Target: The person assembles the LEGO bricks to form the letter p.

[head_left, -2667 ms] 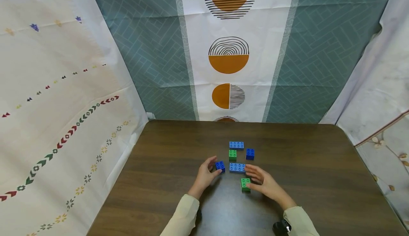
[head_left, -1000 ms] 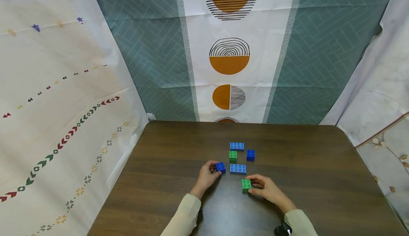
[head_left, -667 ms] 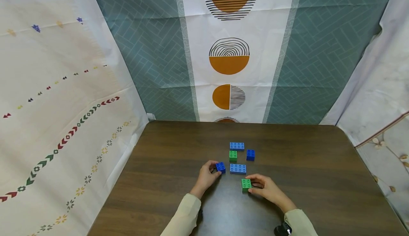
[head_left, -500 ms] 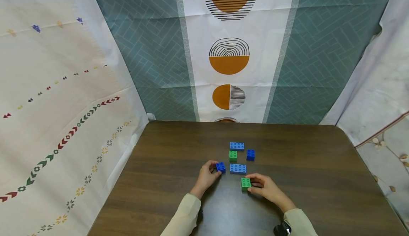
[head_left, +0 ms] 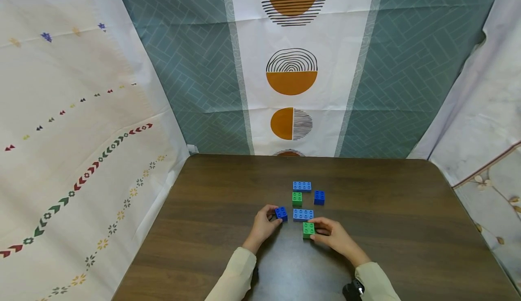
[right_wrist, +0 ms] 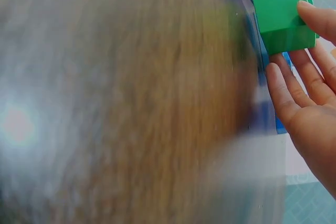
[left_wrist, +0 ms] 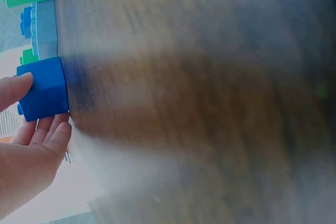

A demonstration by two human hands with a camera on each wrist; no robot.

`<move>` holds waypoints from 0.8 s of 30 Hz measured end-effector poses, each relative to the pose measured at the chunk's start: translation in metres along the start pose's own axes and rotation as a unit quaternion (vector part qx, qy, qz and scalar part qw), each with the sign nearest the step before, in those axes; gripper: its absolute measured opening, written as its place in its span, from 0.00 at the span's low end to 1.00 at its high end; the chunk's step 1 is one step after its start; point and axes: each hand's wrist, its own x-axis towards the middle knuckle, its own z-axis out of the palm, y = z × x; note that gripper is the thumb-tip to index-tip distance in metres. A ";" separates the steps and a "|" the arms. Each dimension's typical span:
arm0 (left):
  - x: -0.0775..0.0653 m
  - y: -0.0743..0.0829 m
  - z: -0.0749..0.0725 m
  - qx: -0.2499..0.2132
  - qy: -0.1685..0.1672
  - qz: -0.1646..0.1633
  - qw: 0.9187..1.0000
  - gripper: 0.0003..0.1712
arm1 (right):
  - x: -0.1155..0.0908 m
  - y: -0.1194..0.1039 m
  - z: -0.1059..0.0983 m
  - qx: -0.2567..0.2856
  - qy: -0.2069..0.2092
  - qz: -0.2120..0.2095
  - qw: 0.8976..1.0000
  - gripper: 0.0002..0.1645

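My left hand (head_left: 262, 229) pinches a dark blue toy building brick (head_left: 281, 213), turned slightly askew, left of a long light blue brick (head_left: 303, 215). In the left wrist view the thumb presses one side of that dark blue brick (left_wrist: 44, 90) and the fingertips its other side. A green brick (head_left: 308, 230) is between the thumb and fingers of my right hand (head_left: 334, 238), close in front of the long light blue one. The right wrist view shows the thumb on top of the green brick's edge (right_wrist: 283, 19), with fingers at its far side.
Behind the hands on the brown table (head_left: 228, 179) lie another long light blue brick (head_left: 302, 186), a second green brick (head_left: 297, 198) and a second dark blue brick (head_left: 319, 197). A patterned curtain (head_left: 203, 88) hangs beyond the table's far edge.
My right hand has taken hold of the green brick and moved it left and away from me, closer to the long light blue brick. Lately my left hand and its dark blue brick stay put.
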 end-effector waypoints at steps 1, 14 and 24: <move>0.000 0.000 0.000 0.000 0.000 0.001 1.000 0.18 | 0.001 0.000 0.001 -0.001 0.001 -0.002 1.000 0.26; 0.000 0.000 0.001 -0.002 -0.003 -0.001 1.000 0.18 | 0.010 -0.001 0.014 -0.012 0.018 -0.006 1.000 0.24; 0.000 0.003 0.001 -0.002 -0.001 0.003 1.000 0.18 | 0.011 -0.001 0.018 -0.010 0.026 0.002 1.000 0.24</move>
